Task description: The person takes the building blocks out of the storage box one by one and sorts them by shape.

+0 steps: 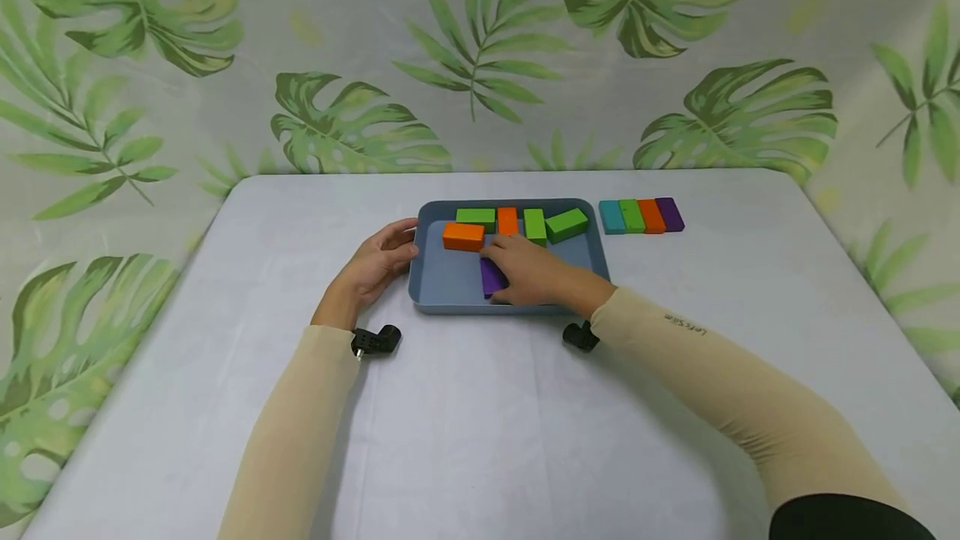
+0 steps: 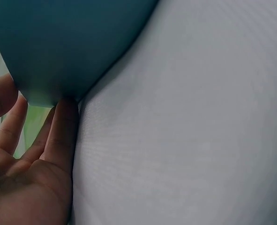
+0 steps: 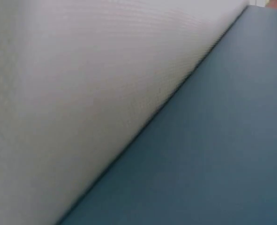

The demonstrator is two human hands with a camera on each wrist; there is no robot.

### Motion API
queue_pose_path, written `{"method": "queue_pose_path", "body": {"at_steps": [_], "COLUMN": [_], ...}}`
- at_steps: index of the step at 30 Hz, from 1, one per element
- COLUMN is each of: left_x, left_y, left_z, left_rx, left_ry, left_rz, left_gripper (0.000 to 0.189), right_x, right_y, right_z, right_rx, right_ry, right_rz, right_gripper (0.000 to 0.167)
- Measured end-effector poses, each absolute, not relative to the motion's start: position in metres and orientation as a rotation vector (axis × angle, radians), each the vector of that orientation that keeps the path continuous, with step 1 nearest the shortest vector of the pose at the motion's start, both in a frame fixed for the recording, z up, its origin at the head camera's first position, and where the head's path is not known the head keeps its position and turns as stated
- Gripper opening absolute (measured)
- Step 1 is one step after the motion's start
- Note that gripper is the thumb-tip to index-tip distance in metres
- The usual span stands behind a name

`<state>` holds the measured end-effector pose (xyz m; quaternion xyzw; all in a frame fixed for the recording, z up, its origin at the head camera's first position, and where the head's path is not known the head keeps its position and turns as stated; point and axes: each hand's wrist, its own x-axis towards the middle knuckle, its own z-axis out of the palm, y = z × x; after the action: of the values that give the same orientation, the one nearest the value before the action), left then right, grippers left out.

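Head view shows the purple block (image 1: 491, 277) in the near half of the blue-grey tray (image 1: 450, 283), directly under the right hand (image 1: 536, 272), its visible length running roughly front to back; the fingers bend over its far end with the thumb at the near one, apparently pinching it lengthwise. Just beyond, toward the left, an orange block (image 1: 463, 237) lies crosswise. Farther off, the left hand (image 1: 378, 261) touches the tray's left end, fingers loosely extended.

Beige sleeves (image 1: 288, 440), right one lettered; black wrist cameras (image 1: 387, 339).
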<state>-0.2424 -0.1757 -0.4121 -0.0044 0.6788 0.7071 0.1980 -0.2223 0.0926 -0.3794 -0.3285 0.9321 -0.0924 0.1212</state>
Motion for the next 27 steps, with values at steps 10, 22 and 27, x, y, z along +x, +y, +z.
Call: {"method": "queue_pose_path", "body": {"at_steps": [10, 22, 27], "left_x": [-0.241, -0.241, -0.242], "left_y": [-0.176, -0.174, -0.175], "left_z": [-0.413, -0.409, -0.41], "left_rx": [-0.014, -0.009, -0.012], "left_ry": [1.906, 1.893, 1.899], "left_rz": [1.968, 1.985, 1.98], "left_gripper": [0.061, 0.061, 0.061], "right_x": [-0.223, -0.229, -0.233], "right_y": [0.097, 0.112, 0.124], "right_z": [-0.379, -0.368, -0.358], "right_rx": [-0.97, -0.911, -0.856], "right_ry": [2.686, 2.655, 2.631], "right_rz": [-0.33, -0.556, -0.616], "right_gripper": [0.067, 0.065, 0.067]}}
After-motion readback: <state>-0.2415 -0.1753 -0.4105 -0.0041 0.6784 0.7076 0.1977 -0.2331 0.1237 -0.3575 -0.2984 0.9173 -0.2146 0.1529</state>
